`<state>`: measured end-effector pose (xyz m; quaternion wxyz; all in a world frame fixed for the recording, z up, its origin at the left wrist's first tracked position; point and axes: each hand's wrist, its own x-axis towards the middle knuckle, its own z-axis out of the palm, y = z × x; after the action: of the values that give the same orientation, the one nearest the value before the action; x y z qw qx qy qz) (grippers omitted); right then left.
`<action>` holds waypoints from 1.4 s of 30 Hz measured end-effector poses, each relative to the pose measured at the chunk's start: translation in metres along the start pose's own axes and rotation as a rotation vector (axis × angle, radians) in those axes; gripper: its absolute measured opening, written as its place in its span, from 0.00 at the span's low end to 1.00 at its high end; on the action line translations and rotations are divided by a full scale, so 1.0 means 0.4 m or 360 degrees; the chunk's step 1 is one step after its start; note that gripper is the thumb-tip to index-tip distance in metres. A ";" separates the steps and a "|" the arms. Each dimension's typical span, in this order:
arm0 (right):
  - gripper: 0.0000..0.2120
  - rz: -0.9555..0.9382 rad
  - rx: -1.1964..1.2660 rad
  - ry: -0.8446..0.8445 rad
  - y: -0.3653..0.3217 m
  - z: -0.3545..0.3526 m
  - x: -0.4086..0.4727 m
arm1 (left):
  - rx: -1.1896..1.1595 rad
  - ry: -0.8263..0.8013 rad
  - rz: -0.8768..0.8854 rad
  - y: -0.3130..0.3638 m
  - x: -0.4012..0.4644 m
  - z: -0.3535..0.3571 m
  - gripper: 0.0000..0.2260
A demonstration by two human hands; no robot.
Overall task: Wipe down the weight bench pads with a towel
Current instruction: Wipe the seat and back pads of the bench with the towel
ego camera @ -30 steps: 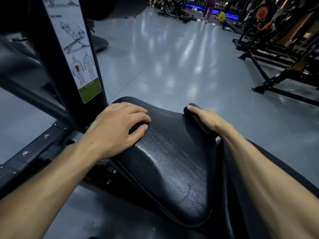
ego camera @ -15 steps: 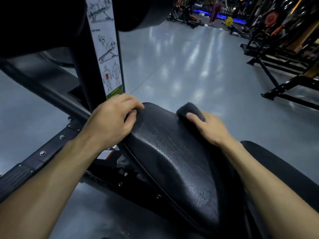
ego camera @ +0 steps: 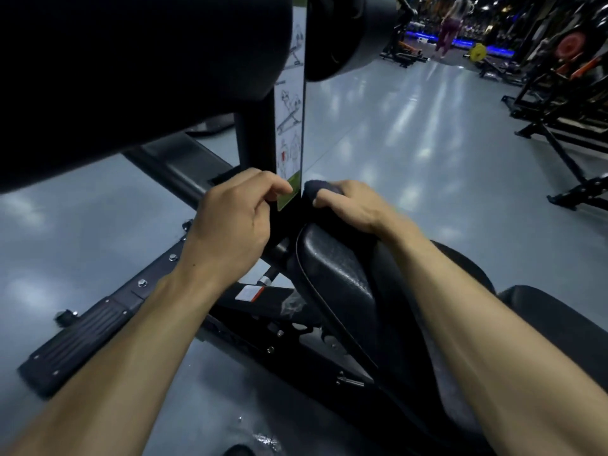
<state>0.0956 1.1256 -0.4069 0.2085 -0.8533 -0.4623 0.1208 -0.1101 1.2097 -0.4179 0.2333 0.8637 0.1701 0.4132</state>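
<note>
The black cracked seat pad (ego camera: 332, 274) of the bench slopes up toward a black upright post (ego camera: 255, 149). My right hand (ego camera: 348, 205) grips a dark towel (ego camera: 317, 187) bunched at the pad's far tip, beside the post. My left hand (ego camera: 233, 218) hovers at the post's left side with loosely curled fingers; its fingertips lie by the green end of the instruction sticker (ego camera: 289, 126). Whether it touches the post I cannot tell. A second black pad (ego camera: 552, 324) shows at the right behind my right forearm.
Two big black roller pads (ego camera: 131, 77) hang overhead at the upper left. The bench's steel base with a ribbed foot plate (ego camera: 82, 337) runs to the lower left. Grey glossy floor (ego camera: 411, 143) stretches ahead; racks (ego camera: 566, 93) stand at right, a person (ego camera: 449, 24) walks far off.
Both hands slid forward up the seat pad to its far tip. My left hand came off the pad's edge and now sits by the post. The view swung closer to the post.
</note>
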 end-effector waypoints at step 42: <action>0.17 -0.0182 0.0458 0.0215 -0.079 0.019 -0.041 | -0.0058 0.0221 -0.0130 0.005 -0.030 -0.075 0.16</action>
<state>0.0604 1.1290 -0.3985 0.3658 -0.7932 -0.4729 0.1161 -0.1409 1.2100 -0.4082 0.2533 0.8209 0.2133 0.4652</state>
